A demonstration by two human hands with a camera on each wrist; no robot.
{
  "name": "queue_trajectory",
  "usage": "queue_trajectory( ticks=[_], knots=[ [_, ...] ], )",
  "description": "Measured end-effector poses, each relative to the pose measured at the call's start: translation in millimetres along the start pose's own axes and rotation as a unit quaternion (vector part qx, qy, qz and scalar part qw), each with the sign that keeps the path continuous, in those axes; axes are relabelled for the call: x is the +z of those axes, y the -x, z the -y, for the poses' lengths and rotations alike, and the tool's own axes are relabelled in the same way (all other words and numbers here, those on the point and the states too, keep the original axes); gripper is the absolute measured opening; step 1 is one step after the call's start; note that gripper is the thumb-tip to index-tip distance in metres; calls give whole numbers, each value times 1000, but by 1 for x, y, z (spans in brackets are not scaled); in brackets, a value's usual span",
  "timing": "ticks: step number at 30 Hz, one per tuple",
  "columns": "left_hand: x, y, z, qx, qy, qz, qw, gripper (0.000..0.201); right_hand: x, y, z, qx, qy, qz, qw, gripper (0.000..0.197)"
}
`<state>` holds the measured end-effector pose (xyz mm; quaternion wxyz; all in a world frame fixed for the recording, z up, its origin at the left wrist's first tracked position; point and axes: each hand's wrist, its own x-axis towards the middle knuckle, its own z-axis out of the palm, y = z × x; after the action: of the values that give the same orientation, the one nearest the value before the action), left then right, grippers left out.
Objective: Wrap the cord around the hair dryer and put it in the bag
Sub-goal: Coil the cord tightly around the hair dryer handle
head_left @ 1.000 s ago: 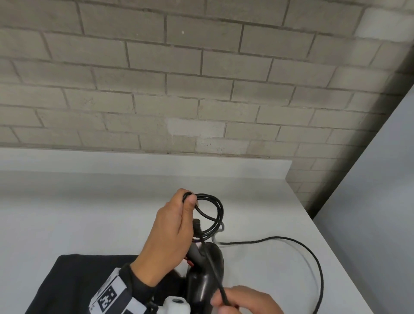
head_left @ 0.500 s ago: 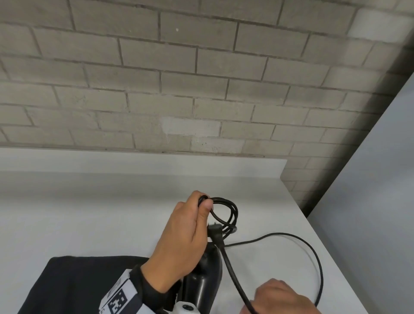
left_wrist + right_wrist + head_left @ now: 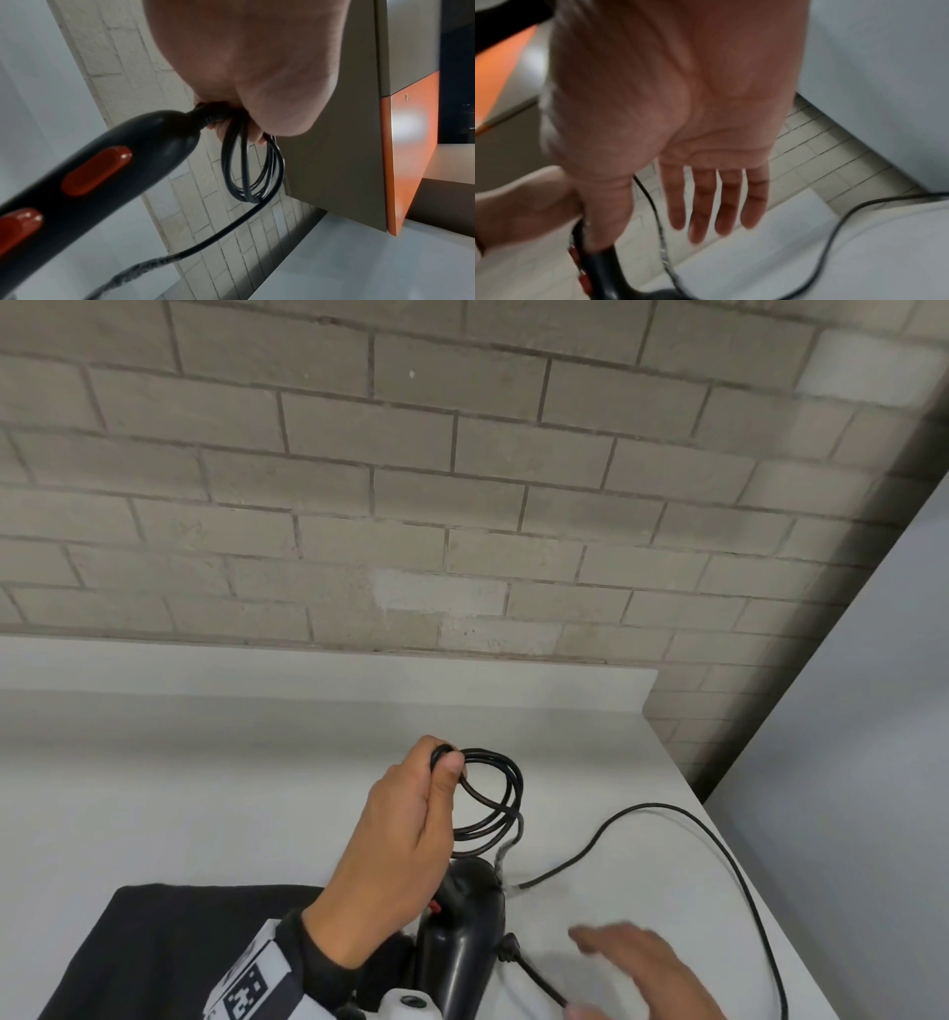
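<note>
My left hand (image 3: 444, 760) pinches several coiled loops of black cord (image 3: 495, 793) above the upright handle of the black hair dryer (image 3: 462, 932). In the left wrist view the left hand (image 3: 239, 113) grips the loops (image 3: 253, 168) together with the cord's ribbed root on the dryer handle (image 3: 102, 168), which has red buttons. My right hand (image 3: 631, 963) hovers right of the dryer with straight spread fingers (image 3: 706, 203) and holds nothing. Slack cord (image 3: 719, 850) arcs over the white counter. The black bag (image 3: 179, 942) lies flat at the lower left.
The white counter (image 3: 205, 788) ends at a brick wall (image 3: 462, 505) behind and at an edge on the right, with a grey panel (image 3: 847, 762) beyond it. A stretch of cord (image 3: 539, 978) runs from the dryer's base toward my right thumb.
My right hand let go of the cord it was pinching, opened and moved to the right. The left hand keeps the coil and has shifted slightly right.
</note>
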<state>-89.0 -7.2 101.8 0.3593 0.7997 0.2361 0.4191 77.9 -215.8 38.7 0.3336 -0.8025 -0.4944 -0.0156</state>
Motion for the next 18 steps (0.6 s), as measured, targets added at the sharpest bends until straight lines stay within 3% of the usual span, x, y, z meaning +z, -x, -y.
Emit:
queue_trajectory(
  ticks=[1, 5, 9, 12, 14, 18],
  knots=[
    [1, 1, -1, 3, -3, 3, 1000, 31, 8, -12, 23, -6, -54, 87, 995, 41],
    [4, 5, -3, 8, -23, 26, 999, 29, 22, -32, 57, -14, -194, 23, 981, 34],
    [2, 5, 1, 14, -44, 23, 999, 27, 30, -43, 77, -24, -218, 80, 972, 20],
    [0, 6, 4, -1, -39, 16, 999, 22, 18, -44, 82, -73, -181, 1, 981, 8],
    [1, 6, 6, -10, -27, 12, 1000, 24, 7, -46, 89, -148, -134, -59, 978, 13],
    [3, 6, 3, 14, -55, 27, 998, 21, -15, -57, 102, -222, -115, -89, 964, 19]
  ],
)
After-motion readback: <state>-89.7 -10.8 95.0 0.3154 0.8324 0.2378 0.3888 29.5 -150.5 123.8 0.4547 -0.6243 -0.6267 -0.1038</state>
